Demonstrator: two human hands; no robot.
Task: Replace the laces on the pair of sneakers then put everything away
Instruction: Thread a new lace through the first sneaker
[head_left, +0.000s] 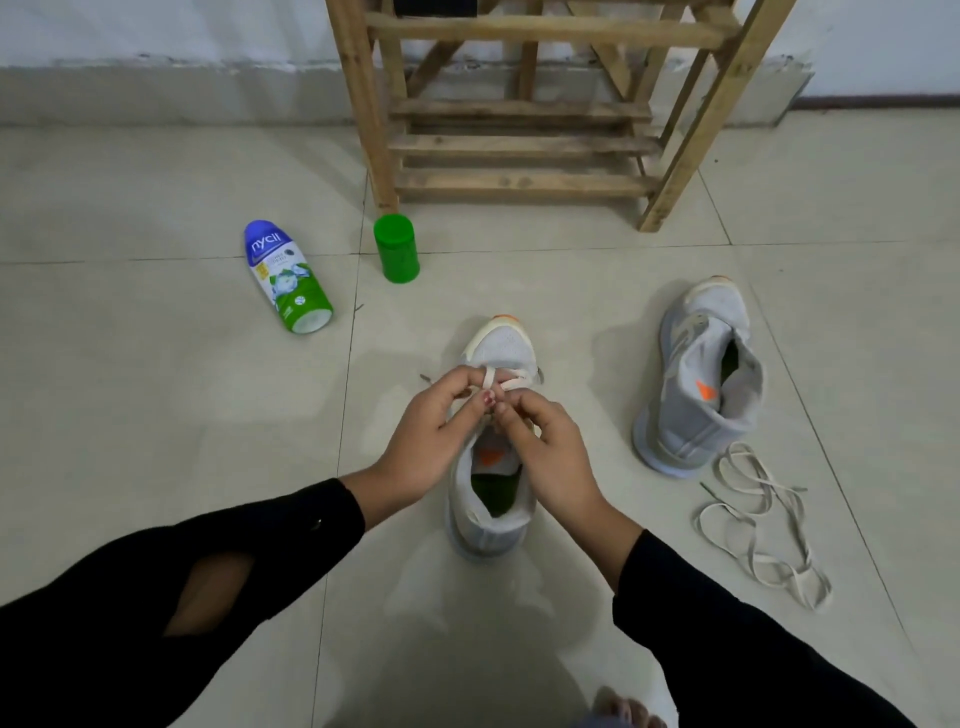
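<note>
— Grey sneaker (494, 356) first: where is it?
— Upright on the tiled floor (156, 389), in the middle, toe pointing away toward the wooden rack (519, 182), heel nearest the person.
— And the hands?
— Both meet over its front, wrists bent down, in black sleeves (234, 571). The left hand (434, 439) reaches in from the left with fingers curled, and the pale lace (514, 383) is looped over one fingertip. The right hand (553, 460) reaches in from the right, its thumb and forefinger pinching the same lace just beside the left thumb.
— So neither is free?
— No, both are closed on that lace, fingertips nearly touching.
— The other sneaker (701, 374)?
— Tilted, off to the right, well apart from the hands. A loose lace (763, 519) sprawls on the floor just beside its heel.
— Anything else?
— A bottle (285, 275) lies on its side at the left, and a green jar (396, 248) stands near the rack's front leg.
</note>
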